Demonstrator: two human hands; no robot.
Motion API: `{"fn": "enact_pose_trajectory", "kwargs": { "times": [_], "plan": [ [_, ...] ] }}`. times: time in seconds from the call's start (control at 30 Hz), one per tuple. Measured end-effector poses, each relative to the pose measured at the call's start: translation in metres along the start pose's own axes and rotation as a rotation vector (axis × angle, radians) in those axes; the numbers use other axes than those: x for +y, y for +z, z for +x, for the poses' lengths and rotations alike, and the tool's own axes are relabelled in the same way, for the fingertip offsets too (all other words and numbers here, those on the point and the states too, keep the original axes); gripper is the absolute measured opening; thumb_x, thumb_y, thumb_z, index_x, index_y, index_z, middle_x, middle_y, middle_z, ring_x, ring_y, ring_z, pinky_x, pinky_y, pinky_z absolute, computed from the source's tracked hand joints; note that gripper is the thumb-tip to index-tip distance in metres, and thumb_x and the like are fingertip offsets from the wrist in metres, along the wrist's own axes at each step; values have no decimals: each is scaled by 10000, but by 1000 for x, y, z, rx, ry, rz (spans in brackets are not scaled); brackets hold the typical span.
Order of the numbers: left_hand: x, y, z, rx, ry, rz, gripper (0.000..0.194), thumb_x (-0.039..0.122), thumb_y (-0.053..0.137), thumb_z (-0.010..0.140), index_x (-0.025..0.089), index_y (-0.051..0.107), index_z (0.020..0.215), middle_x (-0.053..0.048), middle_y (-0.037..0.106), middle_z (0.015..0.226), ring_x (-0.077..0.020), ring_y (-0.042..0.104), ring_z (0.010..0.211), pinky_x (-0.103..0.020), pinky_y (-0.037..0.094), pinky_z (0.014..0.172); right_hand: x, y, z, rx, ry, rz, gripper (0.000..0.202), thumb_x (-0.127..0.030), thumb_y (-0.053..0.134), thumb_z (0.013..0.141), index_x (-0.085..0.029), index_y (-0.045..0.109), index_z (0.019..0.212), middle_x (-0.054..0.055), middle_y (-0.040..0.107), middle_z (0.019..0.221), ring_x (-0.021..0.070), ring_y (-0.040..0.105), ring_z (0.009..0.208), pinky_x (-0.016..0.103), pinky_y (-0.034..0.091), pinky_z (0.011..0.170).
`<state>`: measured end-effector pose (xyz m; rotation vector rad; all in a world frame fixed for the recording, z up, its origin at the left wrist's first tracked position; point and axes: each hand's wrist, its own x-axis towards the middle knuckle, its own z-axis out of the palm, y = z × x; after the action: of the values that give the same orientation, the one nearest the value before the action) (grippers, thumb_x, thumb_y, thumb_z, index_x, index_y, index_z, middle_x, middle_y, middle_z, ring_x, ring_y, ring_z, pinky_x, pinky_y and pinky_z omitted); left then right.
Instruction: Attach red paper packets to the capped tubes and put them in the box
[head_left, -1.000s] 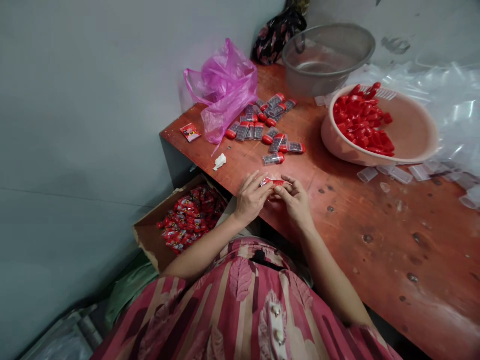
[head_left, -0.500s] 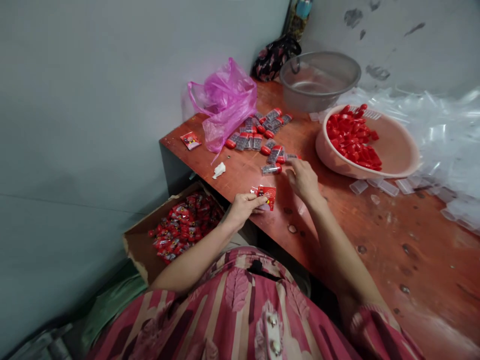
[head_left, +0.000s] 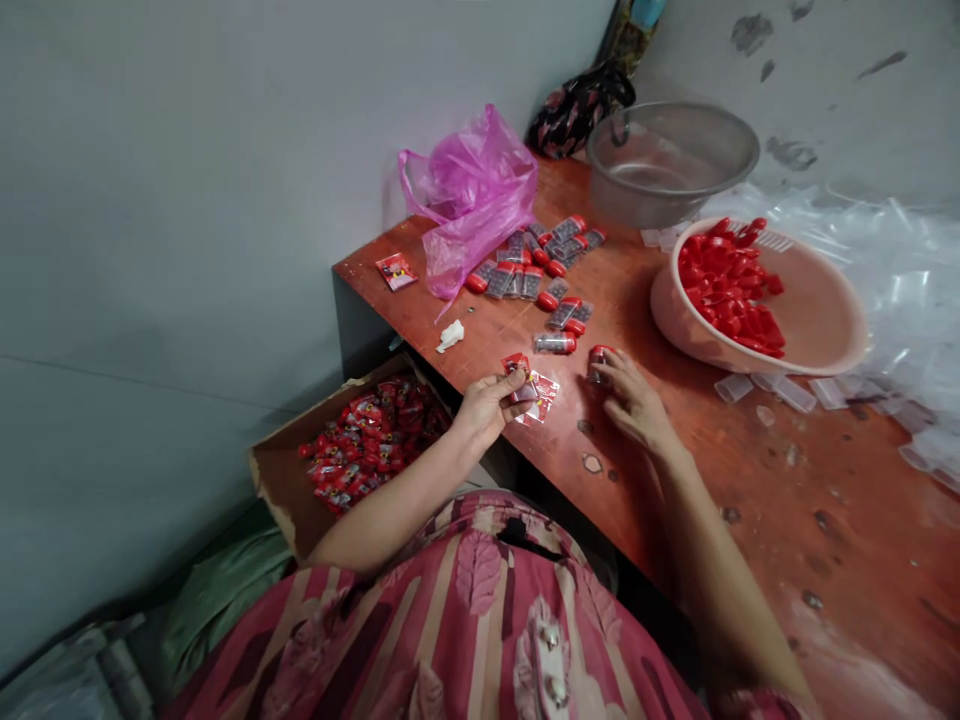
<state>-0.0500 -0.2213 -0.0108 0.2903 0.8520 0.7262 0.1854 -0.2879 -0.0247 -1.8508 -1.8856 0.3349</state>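
My left hand pinches a small red printed packet between thumb and fingers at the table's near edge. A second, clear-and-red piece of packaging shows just beyond the fingertips; whether it is joined to the first I cannot tell. My right hand has its fingertips closed round a small clear container with a red cap, low over the table. Another such container lies on its side between the hands. Behind it is a loose pile of several red-capped containers with dark contents.
A pink basin holds red caps. Clear empty containers are heaped at right. A grey basin, pink plastic bag, white scrap and red packet rest on the table. A cardboard box of filled packets stands below left.
My right hand has drawn a red-capped container away from the pile, nearer to me. In my left hand the packet has tilted and the clear packaging has come into view. The camera view has shifted slightly.
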Motion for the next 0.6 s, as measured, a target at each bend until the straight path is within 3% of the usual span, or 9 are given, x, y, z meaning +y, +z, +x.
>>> {"fn": "enact_pose_trajectory", "kwargs": {
  "times": [0.1, 0.17, 0.3, 0.4, 0.5, 0.6],
  "plan": [
    [-7, 8, 3, -16, 3, -74, 192, 231, 759, 668, 113, 618, 724, -19, 655, 640, -101, 633, 556, -203, 542, 552, -11, 2, -8, 180, 363, -55, 419, -388, 471, 835, -163, 571, 1174, 156, 649, 1120, 295, 611, 995, 452, 468, 835],
    [-10, 12, 5, -16, 3, -106, 195, 235, 755, 674, 122, 611, 740, -19, 658, 657, -115, 644, 569, -222, 549, 571, -16, 4, -1, 185, 498, -148, 477, -481, 490, 820, -123, 602, 1115, 182, 678, 995, 311, 629, 901, 425, 470, 764],
    [-10, 15, 5, 21, 5, -153, 194, 256, 739, 697, 125, 605, 747, -43, 673, 701, -146, 663, 616, -268, 560, 634, -23, 6, 15, 113, 538, -101, 350, -442, 554, 773, -137, 672, 898, 142, 692, 796, 280, 631, 758, 356, 450, 658],
    [-8, 11, 5, 89, 24, -204, 147, 238, 710, 730, 133, 616, 770, -43, 677, 726, -143, 664, 641, -285, 558, 688, -42, 7, 7, 108, 588, 301, 290, -440, 590, 750, -157, 652, 764, 51, 640, 610, 191, 578, 553, 293, 432, 535],
    [-8, 8, 7, 99, 38, -244, 120, 217, 698, 741, 139, 618, 787, -42, 677, 744, -151, 671, 673, -286, 551, 699, -75, 11, -18, 176, 577, 741, 289, -446, 639, 735, -168, 620, 811, 4, 629, 640, 116, 505, 465, 242, 411, 457],
    [-12, 11, 9, 69, 44, -258, 137, 220, 708, 730, 138, 611, 780, -42, 677, 741, -160, 673, 681, -276, 545, 673, -104, 19, -38, 196, 519, 869, 272, -409, 672, 733, -182, 626, 877, -7, 633, 692, 98, 503, 498, 215, 412, 455]
  ]
}}
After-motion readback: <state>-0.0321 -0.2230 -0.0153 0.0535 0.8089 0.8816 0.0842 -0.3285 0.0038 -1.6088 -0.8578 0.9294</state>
